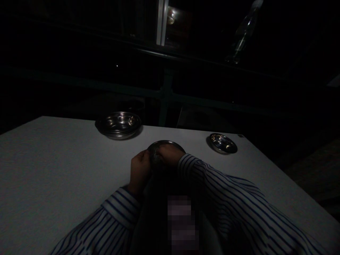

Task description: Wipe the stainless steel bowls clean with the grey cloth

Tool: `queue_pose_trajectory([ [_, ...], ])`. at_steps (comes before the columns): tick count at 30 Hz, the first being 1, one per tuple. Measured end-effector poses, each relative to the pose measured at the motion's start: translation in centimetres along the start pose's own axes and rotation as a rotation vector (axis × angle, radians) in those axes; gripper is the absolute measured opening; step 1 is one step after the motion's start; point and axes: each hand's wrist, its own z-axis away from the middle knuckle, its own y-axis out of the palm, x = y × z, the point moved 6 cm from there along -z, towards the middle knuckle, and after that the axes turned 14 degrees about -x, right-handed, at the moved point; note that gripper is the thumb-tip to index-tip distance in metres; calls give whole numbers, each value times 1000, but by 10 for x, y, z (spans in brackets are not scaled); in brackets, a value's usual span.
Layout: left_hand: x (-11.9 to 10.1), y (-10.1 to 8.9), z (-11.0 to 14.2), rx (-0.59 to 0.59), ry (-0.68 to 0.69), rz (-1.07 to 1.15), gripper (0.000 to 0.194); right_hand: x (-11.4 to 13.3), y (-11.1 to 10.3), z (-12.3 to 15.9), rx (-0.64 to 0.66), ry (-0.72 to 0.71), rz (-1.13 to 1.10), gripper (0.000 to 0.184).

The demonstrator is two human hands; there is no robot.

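Note:
A shiny metal bowl [175, 143] is tilted toward me near the table's front edge, its lower part in deep shadow. My left hand [140, 168] is closed on its left rim, thumb and fingers pinched together. Reaching into the bowl, my right hand [170, 154] has its fingers curled down against the inside. Under those fingers shows a greyish, rough-looking patch [156, 154]; the dark hides whether it is a pad or the bowl's own surface.
Nested metal bowls [119, 134] stand at the table's far left edge. A smaller metal bowl [223, 143] sits at the far right. The white table [79, 170] stretches around my arms. A clear bottle [244, 33] stands beyond it in the dark.

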Motion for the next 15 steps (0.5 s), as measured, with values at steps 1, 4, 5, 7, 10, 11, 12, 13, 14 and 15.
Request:
queue_pose_trajectory([
  [1,1,0,-1,-11,0,-9,28,4,1,-1,11,-24,-17,29],
  [4,3,-1,-3,-54,1,-22,29,14,4,-1,78,-102,-65,25],
  [5,4,-1,-4,-67,3,-21,30,15,6,0,108,-126,-76,24],
  [7,5,-1,-5,-78,9,-19,30,12,9,4,169,-149,-80,22],
  [10,6,-1,-7,-59,1,-12,30,-1,10,15,239,-123,-34,24],
  [11,7,0,-7,-50,-8,-7,30,-5,9,18,252,-110,-13,26],
  [12,7,0,-7,-41,-18,0,30,-8,7,22,260,-99,7,28],
  [13,7,1,-7,-34,-25,9,29,-9,6,24,262,-91,24,28],
  [14,7,2,-7,-29,-27,17,29,-9,4,26,257,-87,34,28],
  [15,7,2,-6,-24,-29,22,29,-8,2,26,245,-91,37,26],
])
